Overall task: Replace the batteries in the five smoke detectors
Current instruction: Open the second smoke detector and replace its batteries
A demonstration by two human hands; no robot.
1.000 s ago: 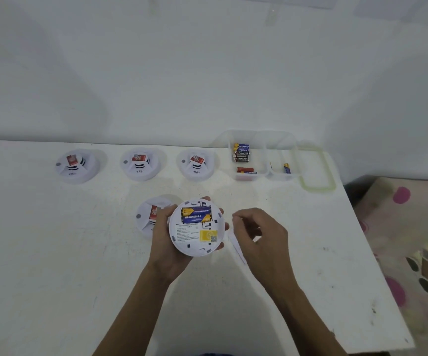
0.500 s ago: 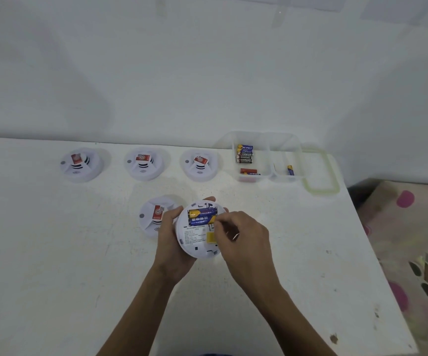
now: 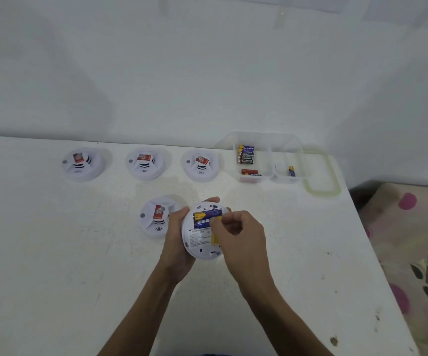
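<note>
My left hand [image 3: 175, 242] grips a white round smoke detector [image 3: 199, 241] by its left rim, back side up, just above the table. Its open compartment shows two blue-and-yellow batteries [image 3: 204, 218]. My right hand [image 3: 241, 235] has its fingers curled over the detector, and its fingertips pinch the right end of the batteries. A fourth detector [image 3: 156, 218] lies face up just left of the held one. Three more detectors [image 3: 82, 164] [image 3: 145, 164] [image 3: 201, 165] stand in a row at the back.
A clear two-part container [image 3: 267, 140] at the back right holds several batteries [image 3: 245, 154], a red battery [image 3: 250, 172] and a single battery [image 3: 292, 171]. Its green-rimmed lid [image 3: 320, 192] lies beside it. The table's right edge [image 3: 377, 278] drops to a patterned floor mat.
My right hand has moved left from the table onto the held detector and its fingertips have closed on the batteries. My left hand has kept the detector in place.
</note>
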